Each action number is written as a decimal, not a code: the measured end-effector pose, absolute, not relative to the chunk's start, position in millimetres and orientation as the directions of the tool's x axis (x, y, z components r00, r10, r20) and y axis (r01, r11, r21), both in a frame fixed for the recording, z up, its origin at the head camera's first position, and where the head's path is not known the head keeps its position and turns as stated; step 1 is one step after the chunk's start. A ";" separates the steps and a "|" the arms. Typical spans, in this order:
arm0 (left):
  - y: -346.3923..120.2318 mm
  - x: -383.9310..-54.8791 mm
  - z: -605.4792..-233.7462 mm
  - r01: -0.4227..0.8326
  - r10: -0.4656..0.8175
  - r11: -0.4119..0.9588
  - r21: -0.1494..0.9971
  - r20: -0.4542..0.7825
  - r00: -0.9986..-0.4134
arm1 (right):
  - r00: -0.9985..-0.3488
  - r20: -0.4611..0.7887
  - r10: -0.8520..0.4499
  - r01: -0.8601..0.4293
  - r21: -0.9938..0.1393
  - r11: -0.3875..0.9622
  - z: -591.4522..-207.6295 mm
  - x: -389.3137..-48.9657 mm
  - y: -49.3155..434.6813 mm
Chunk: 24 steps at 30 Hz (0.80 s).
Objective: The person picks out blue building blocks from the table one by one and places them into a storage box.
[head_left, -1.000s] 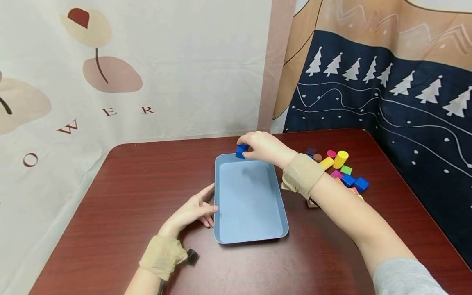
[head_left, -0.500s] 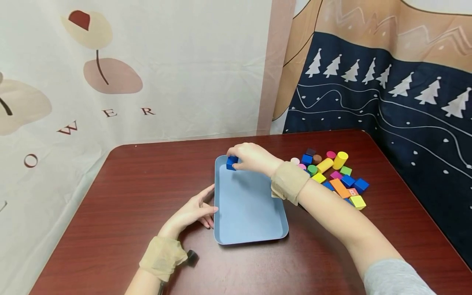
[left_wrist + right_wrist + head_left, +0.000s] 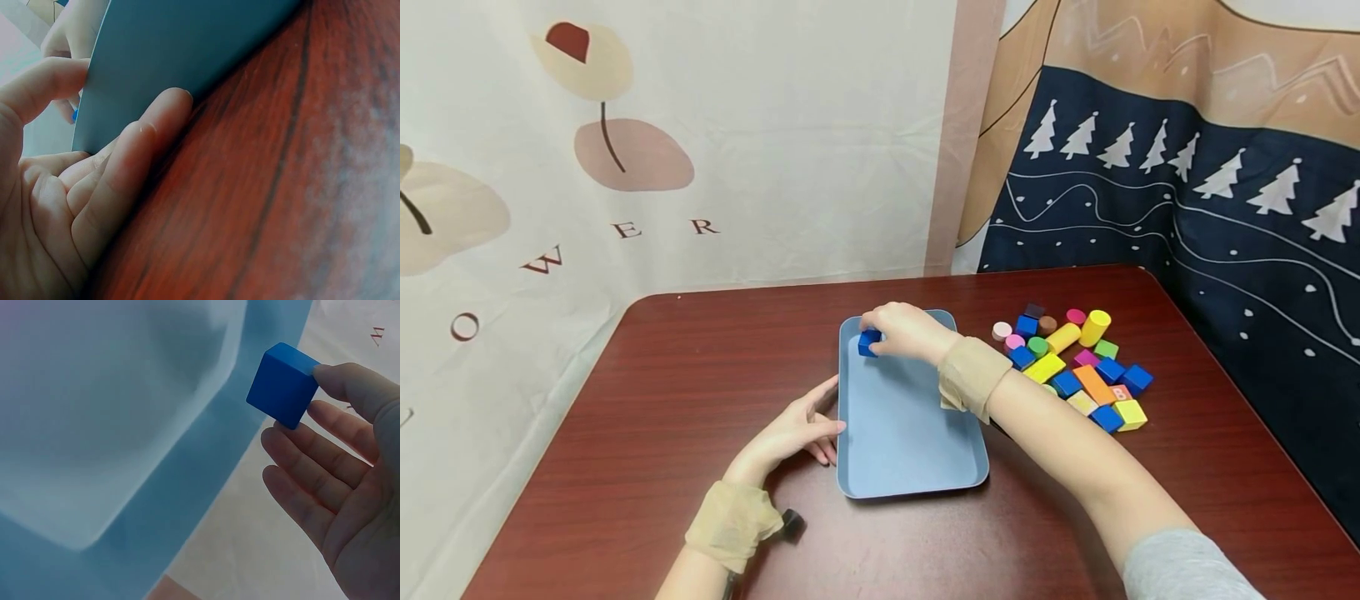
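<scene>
The thumb and fingers of my right hand (image 3: 908, 330) pinch a blue cube (image 3: 868, 343) at the far left corner of a light blue rectangular tray (image 3: 910, 454). In the right wrist view, the cube (image 3: 282, 386) overlaps the tray's rim, held between thumb and index finger while the other fingers extend loosely. My left hand (image 3: 792, 430) touches the tray's left side. Its thumb meets the rim, and in the left wrist view the relaxed fingers (image 3: 115, 178) lie against the outer wall (image 3: 169, 50), low down by the tabletop.
Right of the tray lies a spread of coloured blocks: yellow cylinders (image 3: 1095, 327), an orange block (image 3: 1093, 386), several blue cubes (image 3: 1137, 380) and small discs (image 3: 1002, 331). The dark red wooden table (image 3: 700, 375) ends at hanging cloth (image 3: 790, 167) behind.
My right hand has carried the blue cube from the tray's far rim leftward and nearer, into the far left corner. More of the block pile shows now. The left hand has stayed put.
</scene>
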State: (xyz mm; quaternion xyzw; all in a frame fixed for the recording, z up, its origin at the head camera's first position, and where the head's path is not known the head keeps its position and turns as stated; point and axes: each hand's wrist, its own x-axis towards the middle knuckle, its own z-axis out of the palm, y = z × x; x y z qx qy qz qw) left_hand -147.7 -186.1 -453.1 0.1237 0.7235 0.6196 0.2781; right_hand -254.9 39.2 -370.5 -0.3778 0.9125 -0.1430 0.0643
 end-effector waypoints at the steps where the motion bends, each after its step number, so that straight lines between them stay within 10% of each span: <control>1: -186.1 -147.5 -453.0 -0.167 0.523 0.202 0.965 -0.250 -0.815 | -0.707 -0.013 -0.707 -0.670 -0.308 0.676 -372.0 -255.3 38.8; 24: -186.5 -147.7 -452.9 -0.161 0.523 0.201 0.966 -0.245 -0.817 | -0.726 -0.041 -0.687 -0.639 -0.331 0.695 -392.4 -257.7 30.8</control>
